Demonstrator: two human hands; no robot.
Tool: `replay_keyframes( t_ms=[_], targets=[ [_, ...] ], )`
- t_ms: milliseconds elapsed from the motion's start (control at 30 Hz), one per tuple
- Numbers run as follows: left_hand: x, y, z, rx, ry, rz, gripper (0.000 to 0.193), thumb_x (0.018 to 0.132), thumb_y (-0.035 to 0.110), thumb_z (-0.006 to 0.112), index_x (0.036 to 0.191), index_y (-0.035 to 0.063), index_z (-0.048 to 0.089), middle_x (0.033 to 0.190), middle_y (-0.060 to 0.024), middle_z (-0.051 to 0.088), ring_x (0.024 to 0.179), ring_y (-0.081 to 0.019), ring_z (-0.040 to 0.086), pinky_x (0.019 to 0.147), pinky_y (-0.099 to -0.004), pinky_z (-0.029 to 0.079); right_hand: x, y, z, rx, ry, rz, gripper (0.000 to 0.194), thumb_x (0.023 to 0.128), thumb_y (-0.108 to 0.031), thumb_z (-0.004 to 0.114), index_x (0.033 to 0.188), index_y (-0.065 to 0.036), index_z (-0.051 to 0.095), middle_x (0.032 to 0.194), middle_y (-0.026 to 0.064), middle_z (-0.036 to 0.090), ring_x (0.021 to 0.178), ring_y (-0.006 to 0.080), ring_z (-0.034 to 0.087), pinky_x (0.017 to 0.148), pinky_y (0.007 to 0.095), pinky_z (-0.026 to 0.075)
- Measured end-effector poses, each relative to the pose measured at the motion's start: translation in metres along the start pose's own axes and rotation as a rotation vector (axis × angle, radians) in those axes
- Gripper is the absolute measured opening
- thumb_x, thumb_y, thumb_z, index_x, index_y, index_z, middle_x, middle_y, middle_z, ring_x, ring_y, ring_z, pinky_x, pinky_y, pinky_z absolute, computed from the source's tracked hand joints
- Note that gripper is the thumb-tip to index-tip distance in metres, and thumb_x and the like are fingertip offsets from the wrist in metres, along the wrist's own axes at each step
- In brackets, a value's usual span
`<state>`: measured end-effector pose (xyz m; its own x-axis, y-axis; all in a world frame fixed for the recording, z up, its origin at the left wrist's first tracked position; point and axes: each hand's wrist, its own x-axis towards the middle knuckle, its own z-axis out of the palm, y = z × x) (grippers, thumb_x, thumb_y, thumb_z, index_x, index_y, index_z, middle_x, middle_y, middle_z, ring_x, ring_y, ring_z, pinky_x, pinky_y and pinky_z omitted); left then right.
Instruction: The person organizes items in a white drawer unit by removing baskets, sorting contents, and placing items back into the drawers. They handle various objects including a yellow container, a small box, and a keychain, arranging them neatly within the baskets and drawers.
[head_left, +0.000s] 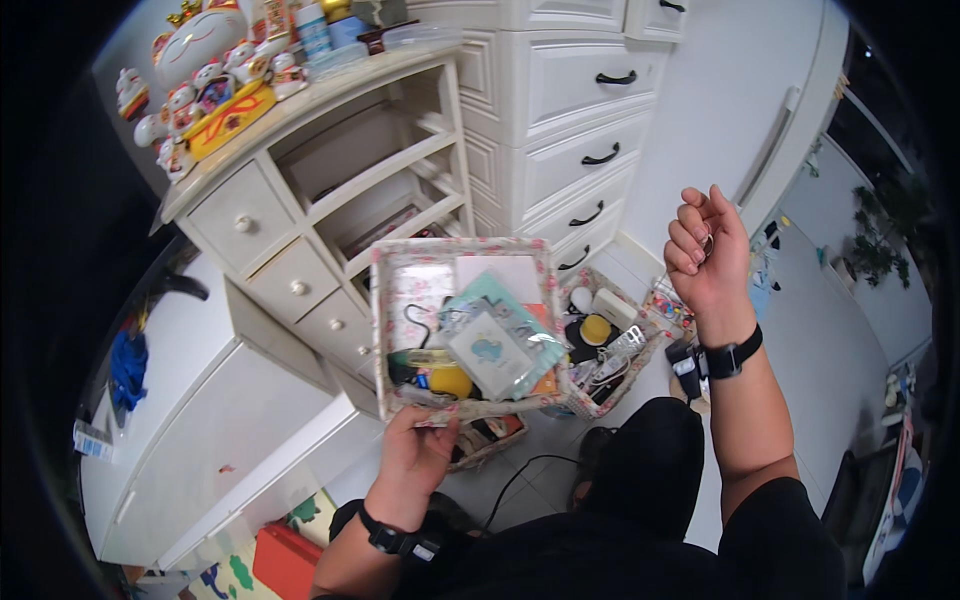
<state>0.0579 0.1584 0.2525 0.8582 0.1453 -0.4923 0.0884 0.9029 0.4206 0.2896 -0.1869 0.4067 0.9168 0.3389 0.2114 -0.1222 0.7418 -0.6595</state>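
My left hand (424, 450) grips the near rim of a floral fabric-lined basket (469, 246). In that basket lie a clear plastic packet with a blue design (491, 354), a teal packet (547, 341), a white sheet (502, 270), a dark cord and a round yellow thing (450, 381). My right hand (705, 240) is raised at the right, palm up with fingers curled round a small ring-like thing, possibly metal. Beyond the held basket, a second floral basket (641, 367) on the floor holds a yellow-lidded item (595, 329), a white box and cables.
A cream dresser (244, 217) with open drawer bays stands ahead, lucky-cat figurines (217, 97) on its top. White drawers (577, 82) with black handles adjoin it. A smaller basket (491, 450) and a black cable (517, 476) lie on the tiled floor near my feet.
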Motion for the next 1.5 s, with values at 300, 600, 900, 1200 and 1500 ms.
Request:
replay_keyframes(
  t_ms=[300,600,900,1200,1500],
  targets=[
    [0.008,0.011,-0.011,-0.091,0.014,0.008,0.031,0.087,0.003,0.058,0.118,0.0004,0.060,0.110,-0.0142,0.071,0.098,-0.0253,0.072,0.083,-0.0368,0.065,-0.031,-0.036,-0.238,-0.076,0.805,-0.069,0.013,0.099,-0.008,0.065,0.105,0.003,0.061,0.095,0.0115,0.068,0.082,0.0208,0.066,0.075,0.0280,0.057],
    [0.009,0.000,-0.018,-0.108,0.052,0.032,0.030,0.090,0.000,0.050,0.119,-0.0056,0.055,0.110,-0.0197,0.069,0.097,-0.0312,0.072,0.085,-0.0393,0.065,-0.007,0.021,-0.084,-0.429,0.314,0.223,0.033,0.108,-0.018,0.054,0.136,0.000,0.057,0.113,0.0143,0.074,0.063,0.0069,0.059,0.046,0.0168,0.044],
    [0.019,-0.005,-0.024,-0.086,0.069,0.017,0.030,0.089,0.000,0.051,0.117,-0.0052,0.059,0.110,-0.0168,0.070,0.095,-0.0299,0.072,0.085,-0.0381,0.066,0.011,0.163,0.167,-0.601,-0.551,0.721,0.036,0.092,0.007,0.057,0.126,-0.001,0.060,0.118,0.0084,0.064,0.071,0.0082,0.051,0.058,0.0224,0.040],
    [0.022,0.004,-0.041,-0.088,0.057,0.001,0.033,0.086,-0.001,0.053,0.118,-0.0053,0.058,0.111,-0.0167,0.069,0.094,-0.0302,0.072,0.083,-0.0394,0.066,0.054,0.318,0.311,-0.464,-0.676,0.616,0.028,0.097,-0.002,0.061,0.124,0.007,0.058,0.101,0.0100,0.063,0.079,0.0163,0.059,0.073,0.0287,0.051],
    [0.026,0.009,-0.052,-0.106,0.032,0.031,0.029,0.091,0.000,0.050,0.118,-0.0050,0.059,0.114,-0.0173,0.069,0.102,-0.0306,0.071,0.090,-0.0405,0.063,0.069,0.321,0.299,-0.428,-0.541,0.548,0.034,0.100,-0.001,0.060,0.133,0.006,0.052,0.122,0.0171,0.061,0.085,0.0207,0.066,0.077,0.0329,0.057]
  ],
)
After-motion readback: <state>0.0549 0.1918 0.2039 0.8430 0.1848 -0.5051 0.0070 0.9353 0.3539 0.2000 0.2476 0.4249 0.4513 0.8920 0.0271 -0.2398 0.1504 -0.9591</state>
